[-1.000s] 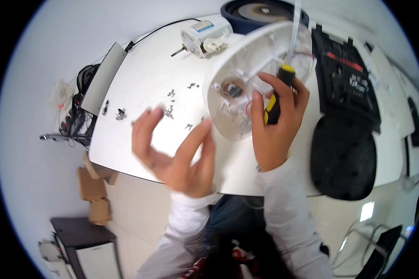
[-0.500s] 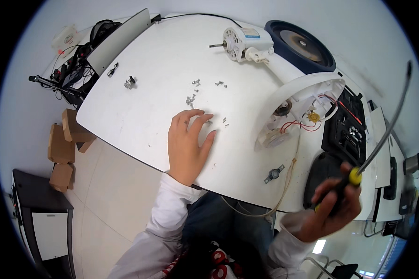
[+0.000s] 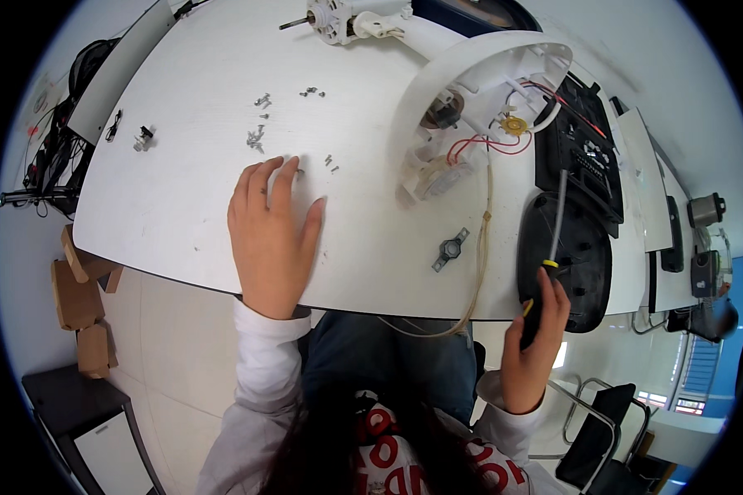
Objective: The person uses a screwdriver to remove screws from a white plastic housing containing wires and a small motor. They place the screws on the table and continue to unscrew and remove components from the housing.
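My left hand (image 3: 271,235) rests on the white table (image 3: 363,247), thumb apart from the fingers. A small metal part (image 3: 300,172) lies by its fingertips, partly hidden. Small screws (image 3: 257,140) lie in loose groups just beyond. In my right hand (image 3: 539,351) is a long screwdriver (image 3: 560,219) with a black and yellow handle, its shaft pointing away over a black plastic base (image 3: 590,264). A white curved housing (image 3: 413,91) stands open between the hands, farther back. Red wires, a yellow round part (image 3: 513,125) and a clear round part (image 3: 444,179) show inside it.
A white motor (image 3: 330,18) with a metal shaft stands at the back. The open black tool case (image 3: 582,140) is on the right. A small metal bracket (image 3: 451,249) and a pale cord (image 3: 477,280) lie near the front edge. Cardboard boxes (image 3: 78,293) stand at left.
The screwdriver has come down from its raised slant to lie over the black base, my right hand moving left. The whole view has shifted; my left hand stays beside the small metal part.
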Demonstrator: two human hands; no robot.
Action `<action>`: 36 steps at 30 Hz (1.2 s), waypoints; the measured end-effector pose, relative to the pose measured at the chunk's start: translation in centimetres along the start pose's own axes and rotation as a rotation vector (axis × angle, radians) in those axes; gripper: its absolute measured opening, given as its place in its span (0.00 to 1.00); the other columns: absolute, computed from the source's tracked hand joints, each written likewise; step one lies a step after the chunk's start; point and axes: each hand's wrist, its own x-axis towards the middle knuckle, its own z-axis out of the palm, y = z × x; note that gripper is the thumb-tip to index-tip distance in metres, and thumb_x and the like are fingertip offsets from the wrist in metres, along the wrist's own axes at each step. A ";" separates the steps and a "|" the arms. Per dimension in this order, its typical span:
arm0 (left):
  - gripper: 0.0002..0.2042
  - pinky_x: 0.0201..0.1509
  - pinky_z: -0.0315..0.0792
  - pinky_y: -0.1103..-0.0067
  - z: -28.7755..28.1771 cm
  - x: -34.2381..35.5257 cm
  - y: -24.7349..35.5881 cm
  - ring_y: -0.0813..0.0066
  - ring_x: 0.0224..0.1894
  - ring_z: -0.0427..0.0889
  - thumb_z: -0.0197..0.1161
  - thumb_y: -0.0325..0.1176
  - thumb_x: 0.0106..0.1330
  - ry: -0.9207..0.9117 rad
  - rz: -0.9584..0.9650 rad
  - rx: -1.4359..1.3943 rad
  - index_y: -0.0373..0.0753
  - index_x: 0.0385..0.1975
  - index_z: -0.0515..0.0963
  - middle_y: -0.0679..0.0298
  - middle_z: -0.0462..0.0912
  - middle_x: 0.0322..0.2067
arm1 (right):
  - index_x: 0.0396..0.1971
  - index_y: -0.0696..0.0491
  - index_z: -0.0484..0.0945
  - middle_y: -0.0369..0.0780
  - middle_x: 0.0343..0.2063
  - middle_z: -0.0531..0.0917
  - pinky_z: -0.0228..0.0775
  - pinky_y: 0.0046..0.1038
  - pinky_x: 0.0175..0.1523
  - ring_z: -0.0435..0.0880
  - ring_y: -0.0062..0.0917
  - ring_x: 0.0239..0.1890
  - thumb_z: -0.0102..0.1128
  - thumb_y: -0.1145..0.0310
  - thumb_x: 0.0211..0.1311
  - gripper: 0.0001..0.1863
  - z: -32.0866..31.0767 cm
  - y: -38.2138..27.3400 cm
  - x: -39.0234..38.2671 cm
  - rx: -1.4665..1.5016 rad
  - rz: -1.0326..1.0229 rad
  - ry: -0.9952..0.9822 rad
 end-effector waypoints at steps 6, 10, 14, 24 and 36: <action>0.21 0.55 0.66 0.68 0.1 -0.1 0.2 0.55 0.52 0.70 0.64 0.28 0.55 -0.032 -0.009 0.009 0.35 0.50 0.71 0.54 0.73 0.49 | 0.58 0.54 0.67 0.54 0.53 0.67 0.71 0.34 0.48 0.74 0.48 0.49 0.49 0.83 0.49 0.30 1.2 -0.8 0.9 -0.108 -0.028 -0.039; 0.21 0.55 0.66 0.68 0.0 -0.1 0.1 0.55 0.52 0.70 0.63 0.29 0.56 -0.040 0.018 0.016 0.34 0.50 0.71 0.54 0.73 0.49 | 0.55 0.54 0.71 0.54 0.52 0.68 0.72 0.34 0.46 0.74 0.48 0.48 0.51 0.81 0.48 0.28 1.7 -1.3 1.5 -0.209 -0.107 -0.041; 0.21 0.56 0.66 0.68 0.1 -0.2 0.2 0.55 0.52 0.70 0.62 0.29 0.56 -0.050 0.011 0.014 0.34 0.51 0.71 0.54 0.73 0.49 | 0.53 0.58 0.72 0.53 0.49 0.68 0.70 0.35 0.48 0.72 0.47 0.47 0.52 0.81 0.45 0.29 2.4 -2.0 2.0 -0.240 -0.155 -0.076; 0.21 0.56 0.65 0.68 0.0 -0.1 0.4 0.54 0.52 0.69 0.61 0.29 0.57 -0.065 0.008 0.015 0.34 0.51 0.71 0.53 0.73 0.49 | 0.53 0.60 0.71 0.53 0.49 0.67 0.65 0.40 0.52 0.68 0.47 0.48 0.52 0.81 0.43 0.29 3.1 -2.2 2.2 -0.201 -0.165 -0.125; 0.21 0.56 0.65 0.68 0.2 0.2 0.5 0.53 0.52 0.69 0.62 0.29 0.56 -0.055 0.007 -0.045 0.33 0.51 0.71 0.53 0.73 0.49 | 0.48 0.55 0.73 0.47 0.55 0.65 0.68 0.28 0.56 0.70 0.37 0.56 0.54 0.76 0.58 0.17 -2.7 -2.8 2.6 0.292 -0.374 0.252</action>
